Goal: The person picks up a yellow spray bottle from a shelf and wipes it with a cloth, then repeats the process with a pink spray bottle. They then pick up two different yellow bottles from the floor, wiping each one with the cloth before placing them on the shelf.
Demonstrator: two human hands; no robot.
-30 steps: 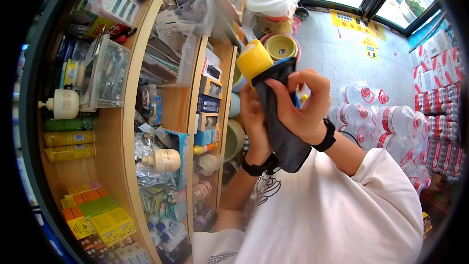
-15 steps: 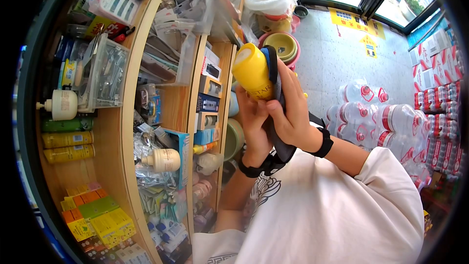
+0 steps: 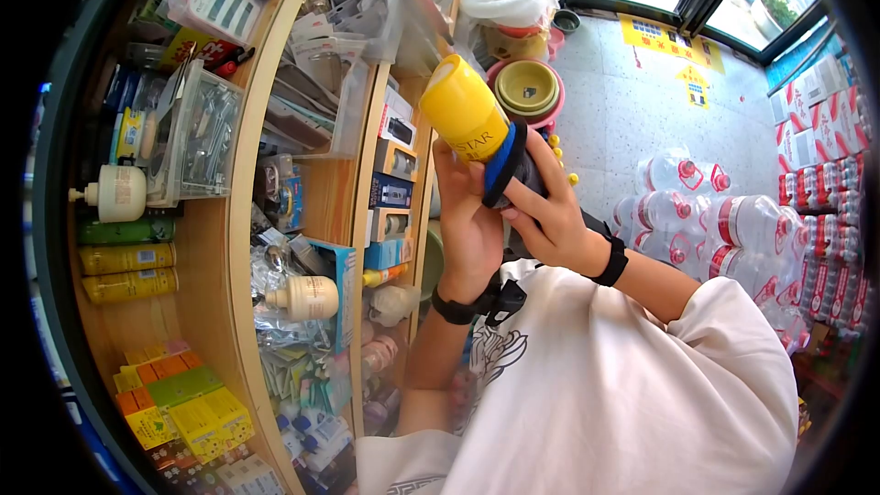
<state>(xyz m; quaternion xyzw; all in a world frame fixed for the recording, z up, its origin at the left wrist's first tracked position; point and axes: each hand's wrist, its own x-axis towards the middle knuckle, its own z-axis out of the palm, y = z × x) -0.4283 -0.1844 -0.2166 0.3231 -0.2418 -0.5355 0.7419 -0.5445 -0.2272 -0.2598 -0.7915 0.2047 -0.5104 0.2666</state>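
Observation:
A yellow can point(image 3: 466, 110) with dark lettering is tilted in the middle of the view, its top toward the upper left. My left hand point(image 3: 469, 225) is wrapped round the can's lower part from the left. A dark cloth with a blue side point(image 3: 507, 165) lies against the can's lower right side. My right hand point(image 3: 547, 211) has its fingers closed on this cloth, close beside my left hand. The lower end of the can is hidden behind the hands and the cloth.
Wooden shelves point(image 3: 240, 293) packed with boxes, bottles and bagged goods stand at the left. Green and pink basins point(image 3: 526, 84) sit on the floor ahead. Large water bottles point(image 3: 674, 211) and red-and-white cartons point(image 3: 836, 119) are at the right, a glass door beyond.
The can has moved slightly up and left with my left hand. The cloth has turned, showing more blue, and has shifted lower along the can with my right hand.

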